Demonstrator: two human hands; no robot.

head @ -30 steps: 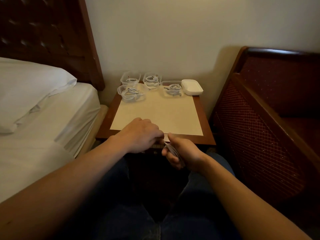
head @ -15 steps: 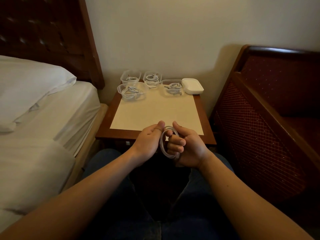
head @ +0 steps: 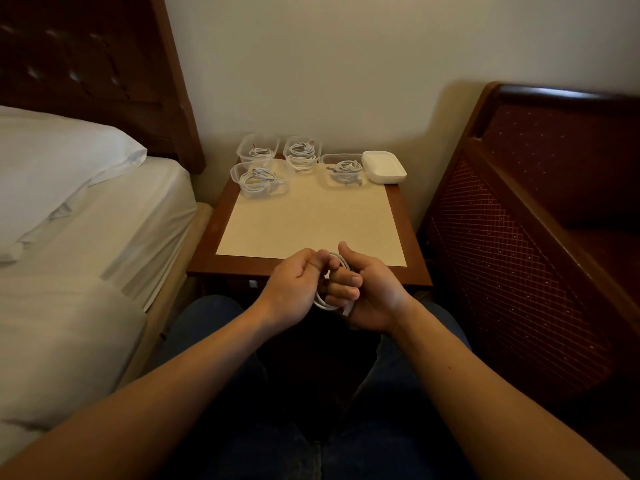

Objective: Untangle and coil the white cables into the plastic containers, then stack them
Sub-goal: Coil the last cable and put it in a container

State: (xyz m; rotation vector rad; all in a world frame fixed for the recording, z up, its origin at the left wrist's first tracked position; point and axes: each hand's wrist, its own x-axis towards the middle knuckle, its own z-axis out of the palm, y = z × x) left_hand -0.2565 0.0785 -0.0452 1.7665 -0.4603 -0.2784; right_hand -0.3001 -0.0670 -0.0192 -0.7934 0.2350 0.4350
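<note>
Both hands (head: 375,291) hold the white cable (head: 325,303) coiled between them.

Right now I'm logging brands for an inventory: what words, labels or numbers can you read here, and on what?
None: no readable text in this view.
Containers: clear plastic, no label shows.
Lids: plain white, no print shows.
Cable between the left hand and right hand: no marking shows.
Table: plain top.
</note>
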